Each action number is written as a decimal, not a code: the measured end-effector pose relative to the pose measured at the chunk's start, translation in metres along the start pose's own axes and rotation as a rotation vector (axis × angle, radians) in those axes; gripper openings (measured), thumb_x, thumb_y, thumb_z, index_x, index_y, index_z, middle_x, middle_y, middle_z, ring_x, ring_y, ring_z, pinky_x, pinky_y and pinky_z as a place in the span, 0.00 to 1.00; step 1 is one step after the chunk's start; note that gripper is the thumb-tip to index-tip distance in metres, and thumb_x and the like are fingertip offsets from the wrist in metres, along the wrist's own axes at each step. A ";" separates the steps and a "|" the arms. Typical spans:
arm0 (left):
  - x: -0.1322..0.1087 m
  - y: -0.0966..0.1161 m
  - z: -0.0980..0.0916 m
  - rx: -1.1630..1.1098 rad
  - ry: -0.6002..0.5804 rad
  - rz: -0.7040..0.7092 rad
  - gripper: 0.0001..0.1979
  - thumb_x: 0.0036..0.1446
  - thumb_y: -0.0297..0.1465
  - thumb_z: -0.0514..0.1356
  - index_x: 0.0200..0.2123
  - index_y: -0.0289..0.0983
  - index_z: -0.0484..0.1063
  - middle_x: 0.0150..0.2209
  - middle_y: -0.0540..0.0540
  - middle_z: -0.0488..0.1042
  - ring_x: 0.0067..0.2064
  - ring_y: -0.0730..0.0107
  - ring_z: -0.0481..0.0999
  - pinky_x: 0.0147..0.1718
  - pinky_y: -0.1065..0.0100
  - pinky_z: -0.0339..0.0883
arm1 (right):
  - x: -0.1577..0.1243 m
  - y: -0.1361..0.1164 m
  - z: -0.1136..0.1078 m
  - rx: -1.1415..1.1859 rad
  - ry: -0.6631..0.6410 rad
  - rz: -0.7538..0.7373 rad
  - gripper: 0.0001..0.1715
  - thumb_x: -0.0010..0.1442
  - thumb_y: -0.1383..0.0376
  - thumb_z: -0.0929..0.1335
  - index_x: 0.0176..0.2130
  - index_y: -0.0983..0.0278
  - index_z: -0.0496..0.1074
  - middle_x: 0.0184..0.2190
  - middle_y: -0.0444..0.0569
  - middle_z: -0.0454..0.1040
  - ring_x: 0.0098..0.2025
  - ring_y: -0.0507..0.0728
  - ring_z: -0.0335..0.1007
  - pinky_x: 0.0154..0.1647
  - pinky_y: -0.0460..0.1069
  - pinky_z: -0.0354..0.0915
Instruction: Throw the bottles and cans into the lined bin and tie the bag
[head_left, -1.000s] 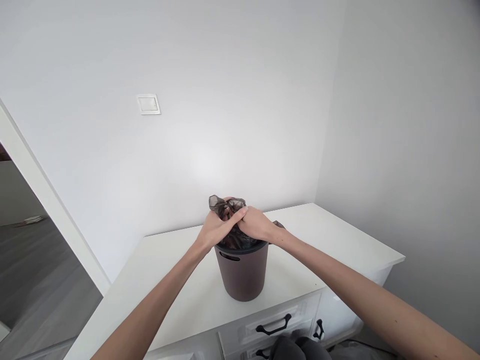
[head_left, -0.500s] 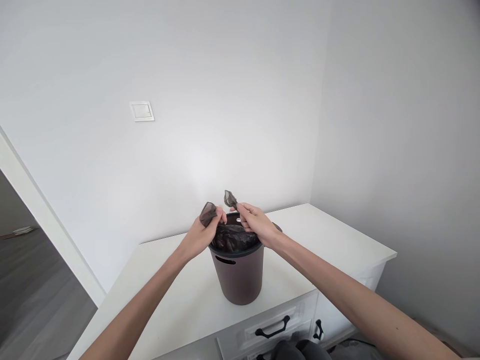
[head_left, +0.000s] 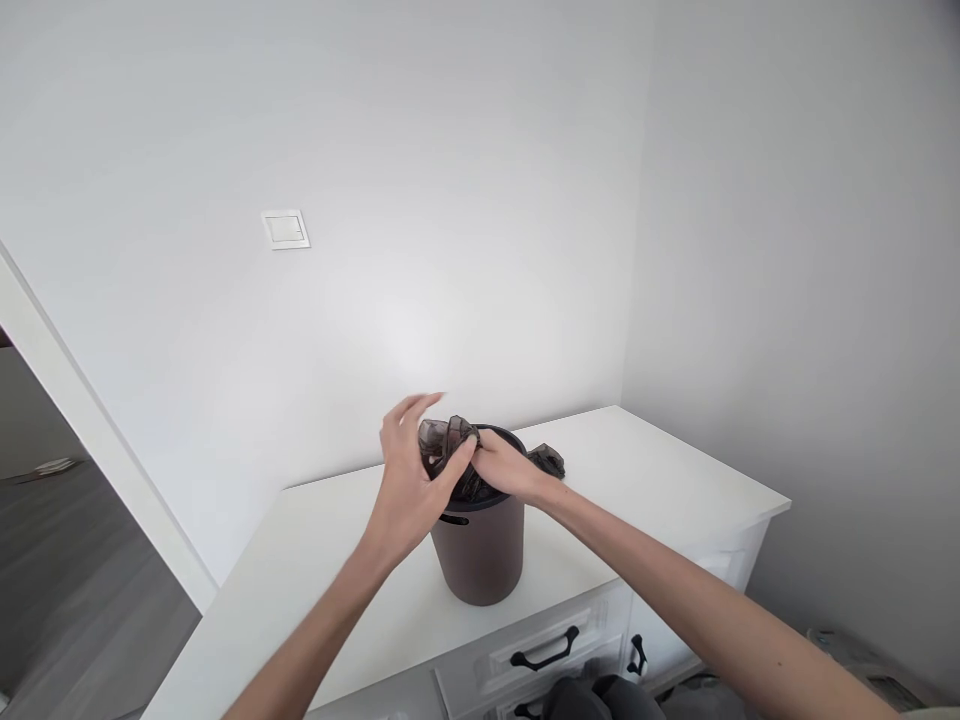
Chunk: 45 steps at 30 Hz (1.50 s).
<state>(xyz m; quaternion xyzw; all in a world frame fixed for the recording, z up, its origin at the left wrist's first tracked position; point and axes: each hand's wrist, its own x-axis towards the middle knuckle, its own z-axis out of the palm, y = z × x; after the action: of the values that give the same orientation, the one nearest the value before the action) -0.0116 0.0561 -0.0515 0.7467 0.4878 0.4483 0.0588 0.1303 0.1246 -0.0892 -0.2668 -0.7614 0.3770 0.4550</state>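
Observation:
A dark brown trash can [head_left: 480, 560] with a black rim and a slot handle stands upright on the white cabinet top. Above its mouth bunches a thin, dark, see-through trash bag [head_left: 454, 436], and another crumpled part of it sticks out past the rim on the right. My right hand [head_left: 504, 465] is closed on the gathered bag, its fingertips partly hidden. My left hand [head_left: 409, 475] is open beside the bag, fingers raised and apart, with its thumb reaching across to the bag near my right fingers.
The white cabinet [head_left: 675, 470] has black handles [head_left: 545, 650] on its front. Behind it rises a pale wall with a light switch [head_left: 286, 230]. A door frame [head_left: 112, 440] and grey floor lie to the left. Dark clothed knees [head_left: 600, 700] show at the bottom.
My hands have come together over the can. My left hand has let go of its twisted bag end and spread its fingers. A bag part now shows past the right rim.

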 end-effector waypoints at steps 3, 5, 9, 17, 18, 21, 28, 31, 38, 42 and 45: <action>-0.008 -0.010 0.007 -0.160 0.022 -0.270 0.45 0.54 0.44 0.70 0.69 0.47 0.51 0.66 0.36 0.63 0.66 0.48 0.68 0.56 0.50 0.72 | 0.001 -0.002 -0.013 0.093 -0.036 0.146 0.16 0.65 0.62 0.61 0.38 0.61 0.77 0.30 0.45 0.78 0.40 0.58 0.73 0.44 0.52 0.70; -0.006 -0.015 0.014 -0.243 -0.064 -0.351 0.48 0.51 0.42 0.71 0.68 0.43 0.49 0.61 0.36 0.70 0.60 0.51 0.75 0.56 0.51 0.72 | 0.002 -0.004 -0.022 0.091 -0.033 0.206 0.16 0.66 0.59 0.63 0.40 0.61 0.78 0.30 0.45 0.78 0.39 0.58 0.73 0.42 0.52 0.70; 0.012 -0.022 0.029 -0.249 -0.132 -0.357 0.37 0.49 0.38 0.71 0.59 0.40 0.59 0.53 0.39 0.78 0.54 0.53 0.79 0.53 0.54 0.73 | 0.003 -0.012 -0.037 0.090 -0.076 0.184 0.15 0.65 0.57 0.64 0.40 0.62 0.78 0.35 0.46 0.79 0.42 0.58 0.72 0.46 0.51 0.69; 0.041 -0.037 0.039 -0.290 -0.313 -0.140 0.09 0.56 0.34 0.58 0.37 0.41 0.76 0.40 0.47 0.79 0.46 0.57 0.78 0.47 0.60 0.71 | -0.014 -0.039 -0.085 -0.052 -0.216 0.216 0.27 0.66 0.43 0.66 0.30 0.60 0.74 0.25 0.43 0.71 0.31 0.56 0.66 0.41 0.51 0.66; 0.042 -0.039 0.039 -0.319 -0.317 -0.160 0.08 0.56 0.35 0.58 0.35 0.40 0.76 0.39 0.47 0.78 0.44 0.58 0.77 0.45 0.60 0.71 | -0.015 -0.037 -0.090 -0.106 -0.254 0.173 0.28 0.67 0.43 0.66 0.30 0.61 0.74 0.25 0.42 0.71 0.30 0.55 0.65 0.39 0.51 0.66; 0.043 -0.040 0.037 -0.419 -0.297 -0.212 0.10 0.57 0.36 0.56 0.32 0.39 0.76 0.43 0.47 0.76 0.43 0.63 0.75 0.42 0.63 0.69 | -0.017 -0.023 -0.097 -0.259 -0.193 -0.009 0.20 0.66 0.49 0.68 0.35 0.61 0.79 0.32 0.45 0.78 0.30 0.54 0.67 0.38 0.50 0.65; 0.032 -0.017 0.025 -0.423 -0.399 -0.167 0.09 0.60 0.36 0.56 0.32 0.41 0.73 0.34 0.51 0.74 0.41 0.64 0.73 0.46 0.64 0.66 | -0.014 0.008 -0.066 -0.521 0.224 -0.144 0.21 0.56 0.76 0.64 0.44 0.57 0.76 0.36 0.41 0.82 0.24 0.51 0.69 0.33 0.47 0.64; 0.028 -0.009 0.019 -0.386 -0.462 -0.201 0.20 0.66 0.45 0.51 0.31 0.42 0.76 0.33 0.48 0.77 0.48 0.58 0.75 0.57 0.59 0.62 | -0.012 0.012 -0.051 -0.588 0.341 -0.159 0.34 0.51 0.79 0.61 0.53 0.55 0.69 0.40 0.40 0.83 0.27 0.54 0.72 0.31 0.47 0.61; 0.036 -0.020 0.023 -0.667 -0.314 -0.460 0.28 0.62 0.58 0.58 0.42 0.40 0.83 0.42 0.42 0.83 0.49 0.55 0.79 0.55 0.57 0.69 | -0.008 0.015 -0.033 -0.829 0.359 -0.205 0.24 0.63 0.74 0.62 0.55 0.57 0.70 0.44 0.47 0.85 0.36 0.57 0.80 0.32 0.47 0.60; 0.040 -0.034 0.033 -0.806 -0.247 -0.568 0.27 0.56 0.53 0.67 0.49 0.38 0.82 0.47 0.39 0.83 0.49 0.58 0.80 0.50 0.60 0.72 | -0.015 0.013 -0.032 -0.959 0.275 -0.180 0.28 0.68 0.73 0.59 0.62 0.58 0.70 0.39 0.47 0.85 0.33 0.55 0.79 0.31 0.47 0.60; 0.041 -0.044 0.037 -0.753 -0.216 -0.561 0.29 0.57 0.54 0.66 0.51 0.39 0.81 0.49 0.39 0.82 0.49 0.58 0.80 0.50 0.60 0.72 | -0.024 0.014 -0.035 -1.014 0.180 -0.223 0.33 0.68 0.75 0.57 0.67 0.58 0.66 0.42 0.48 0.85 0.34 0.55 0.80 0.30 0.47 0.62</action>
<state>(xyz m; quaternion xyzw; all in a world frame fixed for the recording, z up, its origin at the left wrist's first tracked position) -0.0093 0.1240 -0.0710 0.5553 0.4652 0.4806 0.4942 0.1732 0.1267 -0.1013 -0.4021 -0.8298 -0.1137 0.3698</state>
